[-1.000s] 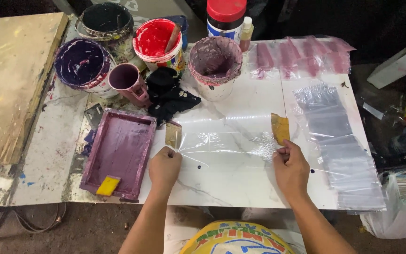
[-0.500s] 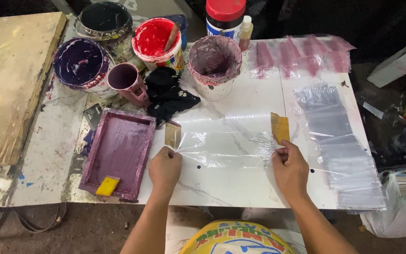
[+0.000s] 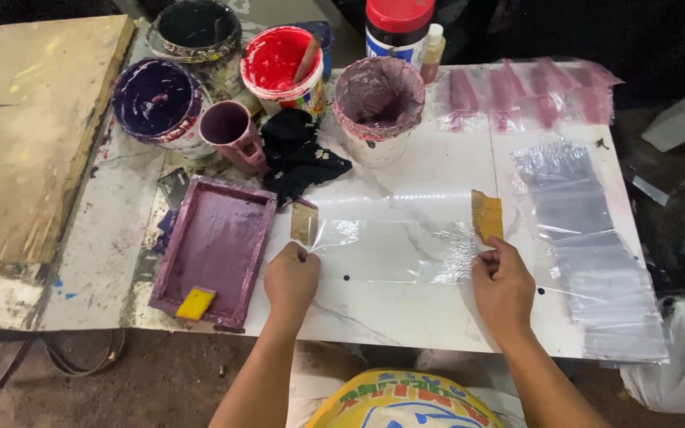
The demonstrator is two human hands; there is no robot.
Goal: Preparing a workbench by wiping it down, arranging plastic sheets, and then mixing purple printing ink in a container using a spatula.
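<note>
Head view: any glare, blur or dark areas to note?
Head view: sharp overall; glare streaks on the clear plastic sheet between left hand and right hand; bag stack also glints; top right background falls into darkness.

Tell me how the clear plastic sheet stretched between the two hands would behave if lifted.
The clear plastic sheet is probably floppy: it wrinkles near the right hand. It looks thin and see-through, so likely very light. It might cling to the white marble-patterned table, since it lies flat.

Left hand and right hand at lower centre pinching a clear plastic sheet flat on white table, paint buckets upper left, purple tray at left
</note>
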